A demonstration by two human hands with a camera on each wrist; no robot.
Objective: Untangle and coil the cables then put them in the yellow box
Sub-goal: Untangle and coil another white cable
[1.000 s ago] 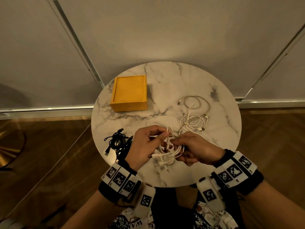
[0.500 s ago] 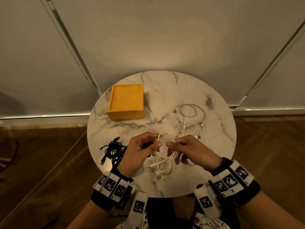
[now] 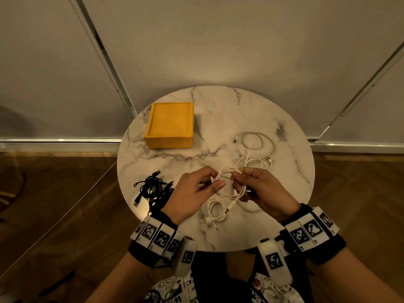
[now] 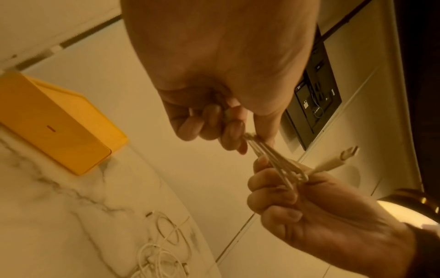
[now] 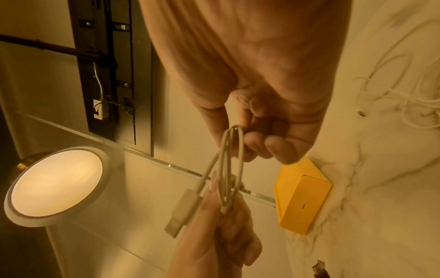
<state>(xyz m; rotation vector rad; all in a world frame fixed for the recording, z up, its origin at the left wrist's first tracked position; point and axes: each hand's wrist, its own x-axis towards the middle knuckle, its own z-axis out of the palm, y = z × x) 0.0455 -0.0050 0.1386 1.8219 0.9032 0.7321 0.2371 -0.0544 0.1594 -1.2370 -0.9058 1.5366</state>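
Observation:
A white cable (image 3: 228, 189) wound into loops hangs just above the marble table (image 3: 284, 193), between both hands. My left hand (image 3: 215, 179) pinches the loops' left side (image 4: 250, 138). My right hand (image 3: 235, 177) grips the right side, fingers curled round the strands (image 5: 234, 139). One USB plug (image 5: 182, 212) sticks out by the left hand. The cable's tail lies in a small loop (image 3: 215, 212) on the table below the hands. The yellow box (image 3: 169, 125) sits at the far left. More white cables (image 3: 254, 149) lie tangled at the right, and black cables (image 3: 153, 189) are bunched at the left.
The round table stands against a pale wall (image 3: 218, 40), with wooden floor (image 3: 54, 204) around it. A lit round lamp (image 5: 54, 184) is low at the right hand's side. A dark wall socket panel (image 4: 314, 105) is behind.
Both hands kept hold of the white cable while the loops were drawn into a wider ring between them. The tail now lies looped lower on the table. My head view shifted slightly.

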